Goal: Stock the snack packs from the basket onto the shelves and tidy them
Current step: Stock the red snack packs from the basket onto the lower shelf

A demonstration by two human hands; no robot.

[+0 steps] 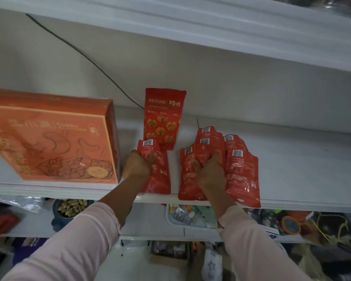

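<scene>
Several red snack packs lie on a white shelf (292,159). One pack (162,116) leans upright against the back wall, front side out, showing walnuts. My left hand (139,165) grips a single red pack (158,177) lying back side up near the shelf's front edge. My right hand (208,171) grips a bunch of red packs (203,147), barcodes up. More red packs (242,175) lie fanned out right beside that hand, one overhanging the front edge. The basket is not in view.
A big orange gift box (53,140) stands on the shelf left of my left hand. A black cable (85,55) runs down the back wall. Another shelf (190,19) hangs above. Lower shelves hold a jar of nuts (71,207), a tray of small items (186,216) and clutter.
</scene>
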